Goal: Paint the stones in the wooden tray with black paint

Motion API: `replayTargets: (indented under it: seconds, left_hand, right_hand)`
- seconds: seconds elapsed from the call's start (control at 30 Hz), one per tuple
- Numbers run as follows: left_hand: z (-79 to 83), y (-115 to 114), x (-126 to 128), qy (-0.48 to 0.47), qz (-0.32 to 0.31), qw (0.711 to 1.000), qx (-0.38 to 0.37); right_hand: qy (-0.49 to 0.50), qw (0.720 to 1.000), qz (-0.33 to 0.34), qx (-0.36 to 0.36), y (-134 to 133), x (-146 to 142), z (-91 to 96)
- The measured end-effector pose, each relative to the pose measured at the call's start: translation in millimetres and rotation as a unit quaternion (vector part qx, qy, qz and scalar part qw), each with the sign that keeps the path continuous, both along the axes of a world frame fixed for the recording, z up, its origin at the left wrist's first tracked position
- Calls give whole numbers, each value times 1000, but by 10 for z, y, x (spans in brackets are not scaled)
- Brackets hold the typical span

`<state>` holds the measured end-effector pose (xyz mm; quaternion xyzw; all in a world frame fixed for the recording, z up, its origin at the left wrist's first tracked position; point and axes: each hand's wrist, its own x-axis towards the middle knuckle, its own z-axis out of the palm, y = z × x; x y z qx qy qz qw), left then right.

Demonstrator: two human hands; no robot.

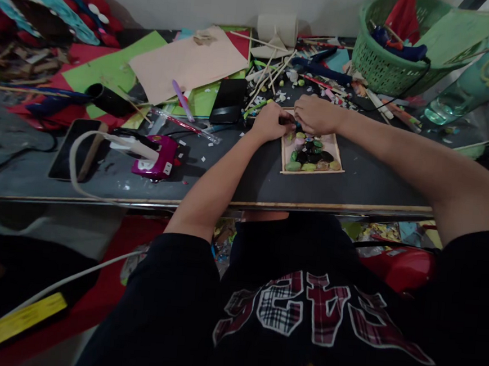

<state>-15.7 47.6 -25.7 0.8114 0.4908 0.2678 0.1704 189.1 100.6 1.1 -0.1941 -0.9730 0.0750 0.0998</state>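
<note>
Dark grey tabletop (265, 186), set against a plain pale wall (174, 2), runs across the upper half of the frame. Right of the frame's centre lies a flat pale panel edged with thin wooden sticks (340, 155), bearing rows of glossy green, yellow and black stones (308, 156). It looks roughly square, so no long axis can be told; its lowest row of stones runs left to right.

Both hands meet at its upper edge: the left hand (270, 123) at the upper-left corner, the right hand (317, 115) over the top, covering more of the panel. Most of the panel thus lies below and to the right of the left grip, and below the right one. Fingers on both are bent in, nearly meeting; I cannot tell whether either grip holds anything.

Just left of the left hand is a black rectangular phone (228, 101); loose pale wooden sticks (265, 74) lie above it. Farther out are a magenta plastic power adapter (155, 158) at left, a green perforated plastic basket (374, 66) at upper right, and a clear teal bottle (459, 90) beyond it.
</note>
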Motion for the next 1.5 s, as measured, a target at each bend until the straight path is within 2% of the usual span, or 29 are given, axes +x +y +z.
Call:
replayTargets:
  seconds: [0.13,0.23,0.3,0.4,0.5,0.63,0.8,0.93,1.1,1.2,1.37,1.5]
  left_hand:
    - [16,2,15,-4,-2,1000,-8]
    - [-17,34,5,-8,-4,1000,-3]
    - [-49,59,-12,-15,-9,1000,9]
    - [-69,63,-36,-22,-15,999,35]
    - [-7,-13,-28,-28,-1,995,91]
    - [155,-203,78,-28,43,984,173]
    - [232,-320,248,-62,71,981,168]
    - [194,-314,294,-68,37,983,165]
    - [233,-374,291,-69,47,981,173]
    - [275,-408,274,-68,39,980,185]
    - [244,-393,244,-26,-1,981,192]
    - [170,-353,227,-37,24,971,237]
  right_hand:
    - [-27,1000,0,-1,-37,97,117]
    - [-47,998,-9,30,-95,214,266]
    - [-30,999,-22,39,-142,260,344]
    - [26,998,-59,1,-213,242,379]
    - [85,990,-100,-56,-285,180,350]
    - [173,967,-149,-117,-423,173,291]
    - [289,926,-183,-159,-609,258,126]
    - [325,906,-183,-201,-682,269,20]
    - [418,841,-166,-301,-694,221,-30]
    - [430,818,-172,-342,-695,196,-45]
    - [420,812,-176,-364,-742,151,-48]
    - [411,812,-174,-376,-773,144,-34]
